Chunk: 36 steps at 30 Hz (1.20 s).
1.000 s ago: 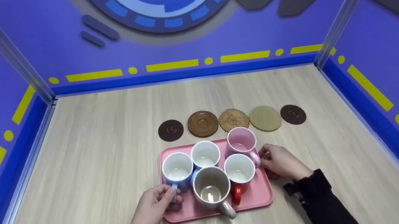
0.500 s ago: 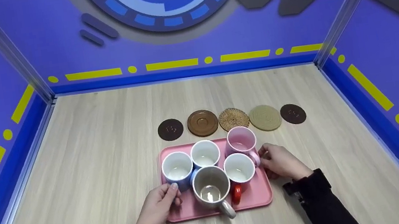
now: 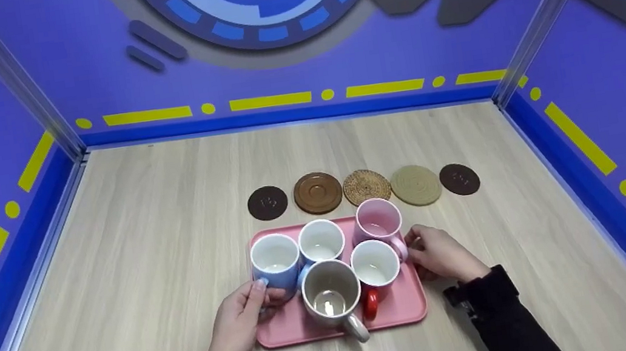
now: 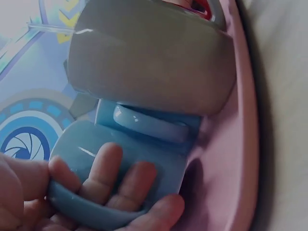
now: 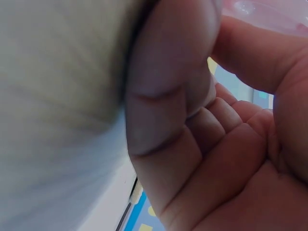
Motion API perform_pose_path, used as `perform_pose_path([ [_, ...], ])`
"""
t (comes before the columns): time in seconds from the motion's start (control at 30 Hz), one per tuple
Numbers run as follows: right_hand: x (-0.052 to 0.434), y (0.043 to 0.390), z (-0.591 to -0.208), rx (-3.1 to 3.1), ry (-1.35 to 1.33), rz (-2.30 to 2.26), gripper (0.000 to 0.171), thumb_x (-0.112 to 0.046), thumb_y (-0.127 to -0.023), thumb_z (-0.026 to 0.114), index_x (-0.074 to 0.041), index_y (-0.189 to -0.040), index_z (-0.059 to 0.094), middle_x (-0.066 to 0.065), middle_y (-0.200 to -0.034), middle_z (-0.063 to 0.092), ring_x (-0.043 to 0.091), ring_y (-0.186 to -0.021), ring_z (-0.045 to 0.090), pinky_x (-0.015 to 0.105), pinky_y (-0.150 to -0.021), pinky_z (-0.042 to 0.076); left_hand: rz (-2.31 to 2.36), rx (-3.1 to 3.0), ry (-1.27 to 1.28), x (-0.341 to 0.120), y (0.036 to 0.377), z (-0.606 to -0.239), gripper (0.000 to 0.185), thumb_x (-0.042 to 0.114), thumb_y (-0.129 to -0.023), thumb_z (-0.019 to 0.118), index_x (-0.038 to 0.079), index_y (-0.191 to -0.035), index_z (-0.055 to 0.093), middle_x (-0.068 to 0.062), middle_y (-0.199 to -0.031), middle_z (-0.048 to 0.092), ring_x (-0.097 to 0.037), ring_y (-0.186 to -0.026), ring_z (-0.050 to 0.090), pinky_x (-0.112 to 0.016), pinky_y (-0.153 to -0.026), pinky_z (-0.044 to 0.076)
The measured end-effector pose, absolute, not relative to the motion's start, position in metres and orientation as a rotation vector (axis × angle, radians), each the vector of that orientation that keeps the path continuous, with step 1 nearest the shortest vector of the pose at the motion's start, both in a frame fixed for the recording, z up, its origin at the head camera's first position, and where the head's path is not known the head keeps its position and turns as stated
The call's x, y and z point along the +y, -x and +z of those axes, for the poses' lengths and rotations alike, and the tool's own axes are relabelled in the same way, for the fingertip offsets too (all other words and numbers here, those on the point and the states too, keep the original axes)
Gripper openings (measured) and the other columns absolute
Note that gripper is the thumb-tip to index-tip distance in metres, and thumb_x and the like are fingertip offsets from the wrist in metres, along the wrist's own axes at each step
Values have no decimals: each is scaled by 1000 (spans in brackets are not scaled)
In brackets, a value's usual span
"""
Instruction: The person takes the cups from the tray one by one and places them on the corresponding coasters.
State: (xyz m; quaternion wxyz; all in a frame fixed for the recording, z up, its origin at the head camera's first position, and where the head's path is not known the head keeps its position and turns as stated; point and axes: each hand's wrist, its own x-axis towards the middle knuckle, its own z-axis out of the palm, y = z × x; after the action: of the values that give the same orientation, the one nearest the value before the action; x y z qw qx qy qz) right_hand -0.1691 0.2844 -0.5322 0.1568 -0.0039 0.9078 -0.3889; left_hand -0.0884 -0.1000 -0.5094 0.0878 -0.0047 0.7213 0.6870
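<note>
Blue glazed mug (image 3: 275,260) at the pink tray's (image 3: 410,302) left edge: our left hand (image 3: 240,326) curls its fingers (image 4: 103,168) round the handle. It looks slick, breakable, fairly heavy. Right hand (image 3: 443,255) pinches the pink mug's (image 3: 379,221) handle.

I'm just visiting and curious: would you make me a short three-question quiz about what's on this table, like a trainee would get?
1. How many mugs stand on the pink tray?
2. True or false: the left hand has fingers through the handle of the blue mug.
3. Which mug is the right hand at? A) the grey mug B) the pink mug C) the red-handled mug

Key:
1. Five.
2. True; the left wrist view shows the fingers curled through the handle.
3. B; the hand is at the pink mug's handle, though the grip itself is not clear to see.
</note>
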Motion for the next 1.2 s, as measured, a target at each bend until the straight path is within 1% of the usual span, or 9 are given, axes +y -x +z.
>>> perform_pose_path([
  [0.07,284,169,-532,2594,6,-1113,13,-12,-93,63,-4,-103,58,7,-76,70,18,-52,65,34,-45,55,2085,2126,23,-101,88,-509,40,29,-106,45,-6,-97,63,-21,-110,72,-27,-106,69,-41,-92,57],
  [0.2,284,169,-532,2591,-6,-1116,13,-12,-93,63,-4,-103,58,7,-76,70,18,-51,65,34,-44,55,2122,2182,72,-102,93,-504,37,25,-106,44,-6,-88,55,-19,-108,72,-21,-106,68,-36,-94,55],
  [0.3,285,170,-532,2591,-6,-1126,13,-11,-93,62,-4,-103,58,8,-76,70,18,-51,65,34,-44,55,2152,2223,139,-104,103,-496,35,22,-106,43,-7,-88,53,-17,-107,72,-20,-103,68,-36,-92,55],
  [0.4,285,169,-533,2583,3,-1135,13,-12,-93,63,-4,-103,58,8,-77,70,18,-52,65,35,-45,55,2211,2228,195,-107,119,-489,34,21,-106,42,-6,-89,53,-16,-107,71,-22,-95,66,-36,-85,56],
  [0.53,285,168,-534,2571,18,-1137,14,-12,-94,63,-4,-103,58,8,-76,69,18,-52,65,35,-45,55,2276,2232,260,-107,145,-485,35,22,-106,42,-5,-88,55,-11,-102,70,-20,-83,59,-28,-74,51],
  [0.63,285,169,-534,2584,33,-1129,12,-11,-93,62,-4,-102,58,8,-74,68,17,-51,64,34,-44,55,2294,2257,292,-101,166,-484,35,22,-106,43,-3,-87,56,-11,-99,69,-21,-83,61,-28,-75,53],
  [0.83,285,171,-533,2611,53,-1107,11,-11,-93,61,-5,-101,58,6,-70,67,16,-49,62,33,-43,53,2344,2233,369,-78,209,-488,36,27,-107,41,1,-88,58,-13,-93,61,-25,-85,61,-37,-81,56],
  [1.07,286,170,-534,2608,62,-1097,12,-12,-94,62,-5,-102,58,6,-69,66,17,-48,62,34,-44,54,2551,2056,509,-54,243,-503,35,24,-107,39,5,-82,54,-6,-80,53,-20,-79,55,-29,-71,51],
  [1.2,287,170,-534,2612,56,-1092,12,-12,-94,62,-5,-103,58,7,-68,66,17,-47,61,34,-43,53,2594,1998,551,-48,253,-508,36,25,-107,38,5,-81,53,-5,-79,51,-18,-78,54,-29,-71,51],
])
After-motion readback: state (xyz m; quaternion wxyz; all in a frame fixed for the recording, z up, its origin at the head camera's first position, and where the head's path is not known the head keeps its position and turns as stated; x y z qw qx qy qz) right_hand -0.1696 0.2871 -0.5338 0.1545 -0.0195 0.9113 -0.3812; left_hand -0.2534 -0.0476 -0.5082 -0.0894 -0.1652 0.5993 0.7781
